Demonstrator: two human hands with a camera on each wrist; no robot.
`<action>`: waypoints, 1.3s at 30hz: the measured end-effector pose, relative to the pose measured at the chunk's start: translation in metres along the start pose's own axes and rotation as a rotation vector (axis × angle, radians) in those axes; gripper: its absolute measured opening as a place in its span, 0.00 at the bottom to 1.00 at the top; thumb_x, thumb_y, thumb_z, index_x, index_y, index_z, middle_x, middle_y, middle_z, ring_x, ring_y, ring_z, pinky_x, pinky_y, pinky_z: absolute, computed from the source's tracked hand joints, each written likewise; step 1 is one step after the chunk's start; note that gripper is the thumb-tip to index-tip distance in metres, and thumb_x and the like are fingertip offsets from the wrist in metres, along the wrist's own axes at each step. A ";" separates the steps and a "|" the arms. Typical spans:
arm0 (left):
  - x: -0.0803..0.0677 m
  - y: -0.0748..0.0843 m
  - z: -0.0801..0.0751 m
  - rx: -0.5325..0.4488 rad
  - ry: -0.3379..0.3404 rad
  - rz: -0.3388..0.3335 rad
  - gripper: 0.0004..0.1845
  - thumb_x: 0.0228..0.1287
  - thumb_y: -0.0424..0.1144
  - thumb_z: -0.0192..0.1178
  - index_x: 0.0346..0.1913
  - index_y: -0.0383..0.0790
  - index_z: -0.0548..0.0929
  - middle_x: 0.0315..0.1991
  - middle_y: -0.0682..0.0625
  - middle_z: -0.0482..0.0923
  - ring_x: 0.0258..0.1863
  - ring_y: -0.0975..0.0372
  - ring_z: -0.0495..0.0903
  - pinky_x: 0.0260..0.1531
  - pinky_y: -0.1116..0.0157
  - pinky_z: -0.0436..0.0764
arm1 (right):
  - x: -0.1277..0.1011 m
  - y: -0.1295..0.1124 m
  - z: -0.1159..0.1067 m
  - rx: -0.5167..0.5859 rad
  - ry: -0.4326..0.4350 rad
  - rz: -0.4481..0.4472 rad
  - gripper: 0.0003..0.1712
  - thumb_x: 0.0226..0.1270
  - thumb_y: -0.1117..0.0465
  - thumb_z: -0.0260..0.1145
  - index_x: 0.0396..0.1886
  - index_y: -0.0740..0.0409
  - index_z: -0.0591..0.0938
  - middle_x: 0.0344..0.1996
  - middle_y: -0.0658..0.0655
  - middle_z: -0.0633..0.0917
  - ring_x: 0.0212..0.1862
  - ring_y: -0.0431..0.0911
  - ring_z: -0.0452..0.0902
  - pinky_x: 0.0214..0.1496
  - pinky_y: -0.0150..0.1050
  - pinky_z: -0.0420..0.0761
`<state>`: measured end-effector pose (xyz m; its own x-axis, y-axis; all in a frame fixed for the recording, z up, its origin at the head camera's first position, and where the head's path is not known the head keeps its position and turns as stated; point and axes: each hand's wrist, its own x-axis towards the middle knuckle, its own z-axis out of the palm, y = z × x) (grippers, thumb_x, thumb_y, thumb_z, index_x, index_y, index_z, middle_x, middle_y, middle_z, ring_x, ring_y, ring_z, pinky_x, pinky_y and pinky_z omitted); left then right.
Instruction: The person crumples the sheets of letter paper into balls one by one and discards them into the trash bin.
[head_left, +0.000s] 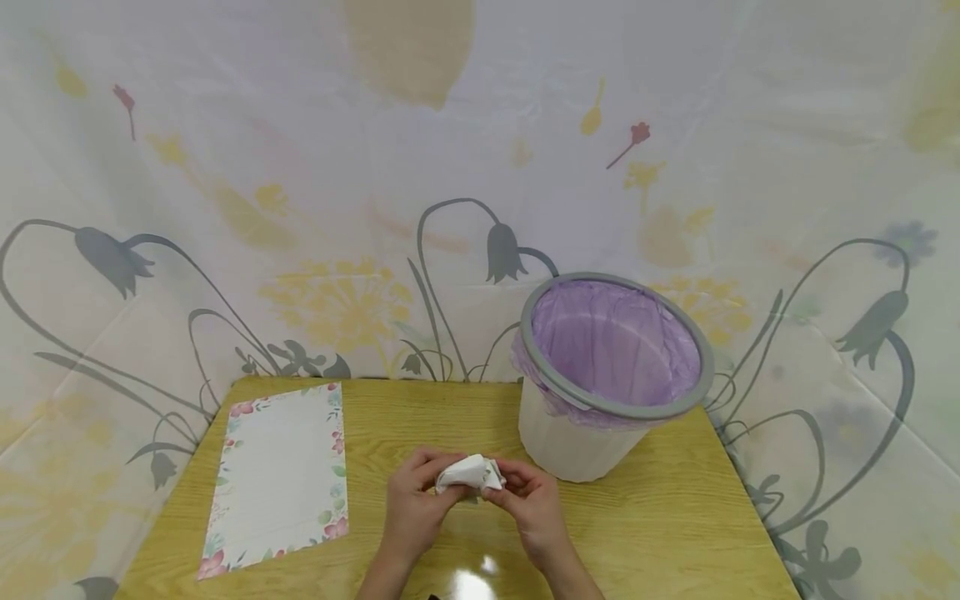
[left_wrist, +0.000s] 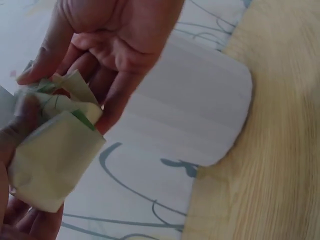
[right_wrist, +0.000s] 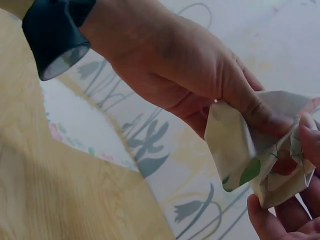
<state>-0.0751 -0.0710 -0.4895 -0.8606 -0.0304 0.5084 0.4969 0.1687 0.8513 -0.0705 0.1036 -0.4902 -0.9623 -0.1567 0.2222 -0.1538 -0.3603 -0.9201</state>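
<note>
A crumpled, folded piece of white paper [head_left: 467, 473] with green and red printed patches is held between both hands over the table. On its left side, my left hand [head_left: 416, 504] pinches it between thumb and fingers. From the right, my right hand [head_left: 536, 512] grips the other end, thumb toward me. Up close in the left wrist view, the paper [left_wrist: 57, 160] shows bent flaps and a green corner. Thumb and fingertips of the left hand [right_wrist: 185, 65] press on the folded paper [right_wrist: 230, 145] in the right wrist view, where right-hand fingers [right_wrist: 285, 215] support it below.
A flower-bordered sheet of paper [head_left: 281, 479] lies flat on the wooden table [head_left: 660, 542] at the left. Behind the right hand stands a white bin [head_left: 570, 442] with a grey rim and purple liner. A flower-printed cloth [head_left: 300, 167] hangs behind the table.
</note>
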 end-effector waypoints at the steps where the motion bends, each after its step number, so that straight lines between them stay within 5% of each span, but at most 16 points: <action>1: 0.000 0.000 -0.001 0.025 -0.034 0.023 0.21 0.46 0.22 0.75 0.47 0.34 0.88 0.41 0.45 0.83 0.39 0.62 0.81 0.33 0.66 0.85 | 0.000 0.000 0.000 -0.014 0.019 0.006 0.17 0.59 0.80 0.67 0.49 0.74 0.82 0.42 0.51 0.89 0.44 0.41 0.84 0.43 0.32 0.84; 4: -0.001 -0.001 -0.005 0.063 -0.160 0.083 0.22 0.64 0.25 0.63 0.61 0.34 0.80 0.55 0.42 0.81 0.50 0.56 0.81 0.44 0.67 0.83 | 0.002 0.000 -0.003 -0.046 0.077 0.021 0.16 0.59 0.79 0.67 0.49 0.74 0.81 0.42 0.50 0.89 0.42 0.41 0.84 0.42 0.32 0.84; 6: 0.000 -0.002 -0.010 0.000 -0.252 0.110 0.22 0.72 0.23 0.52 0.67 0.29 0.73 0.64 0.38 0.75 0.61 0.52 0.76 0.57 0.67 0.76 | 0.003 0.000 -0.007 -0.040 0.091 0.019 0.17 0.60 0.80 0.66 0.49 0.68 0.83 0.42 0.49 0.88 0.42 0.41 0.84 0.42 0.31 0.83; 9: 0.001 -0.004 -0.018 -0.227 -0.366 0.096 0.22 0.75 0.20 0.43 0.68 0.23 0.67 0.70 0.32 0.63 0.70 0.53 0.64 0.65 0.68 0.67 | 0.003 0.000 -0.012 -0.011 0.065 0.003 0.21 0.60 0.81 0.64 0.47 0.55 0.86 0.42 0.48 0.88 0.43 0.40 0.84 0.43 0.31 0.83; 13: 0.003 -0.007 -0.025 -0.534 -0.439 0.030 0.20 0.69 0.21 0.54 0.62 0.20 0.73 0.69 0.29 0.63 0.69 0.54 0.67 0.58 0.64 0.76 | 0.003 -0.001 -0.015 0.048 -0.020 -0.022 0.26 0.60 0.81 0.64 0.46 0.46 0.87 0.44 0.48 0.88 0.44 0.40 0.84 0.43 0.30 0.83; 16: 0.005 -0.008 -0.026 -0.557 -0.408 0.021 0.20 0.61 0.26 0.65 0.57 0.25 0.80 0.64 0.34 0.73 0.63 0.54 0.75 0.51 0.62 0.82 | 0.002 -0.002 -0.014 0.113 -0.110 -0.037 0.23 0.63 0.78 0.65 0.48 0.48 0.88 0.48 0.49 0.87 0.48 0.40 0.83 0.45 0.31 0.83; 20: 0.005 -0.007 -0.024 -0.412 -0.347 0.072 0.25 0.54 0.31 0.71 0.57 0.34 0.84 0.58 0.42 0.80 0.56 0.57 0.78 0.46 0.63 0.83 | 0.001 -0.002 -0.012 0.167 -0.170 -0.040 0.20 0.65 0.75 0.65 0.49 0.50 0.87 0.50 0.50 0.87 0.51 0.41 0.82 0.48 0.31 0.82; 26: 0.007 -0.004 -0.017 -0.258 -0.236 0.276 0.27 0.46 0.19 0.72 0.54 0.33 0.85 0.52 0.36 0.81 0.53 0.53 0.80 0.46 0.64 0.83 | 0.001 -0.003 -0.006 0.148 -0.129 -0.040 0.21 0.62 0.77 0.66 0.48 0.49 0.88 0.50 0.50 0.87 0.52 0.42 0.83 0.48 0.32 0.83; 32: 0.009 -0.002 -0.006 -0.262 -0.117 0.316 0.25 0.42 0.07 0.65 0.45 0.31 0.87 0.43 0.34 0.83 0.46 0.53 0.83 0.35 0.67 0.85 | -0.003 0.001 0.004 0.154 -0.068 -0.059 0.21 0.58 0.76 0.69 0.44 0.47 0.88 0.48 0.49 0.87 0.51 0.41 0.83 0.47 0.30 0.82; 39: 0.006 -0.001 0.011 -0.131 0.083 0.334 0.21 0.35 0.06 0.67 0.32 0.31 0.86 0.33 0.39 0.82 0.35 0.53 0.83 0.29 0.73 0.82 | -0.004 0.006 0.010 0.154 0.011 -0.117 0.25 0.57 0.82 0.65 0.42 0.47 0.89 0.44 0.51 0.88 0.48 0.41 0.84 0.46 0.29 0.83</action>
<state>-0.0815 -0.0604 -0.4886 -0.6394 -0.0757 0.7651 0.7634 0.0556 0.6435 -0.0658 0.0929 -0.4932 -0.9425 -0.0957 0.3203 -0.2292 -0.5122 -0.8277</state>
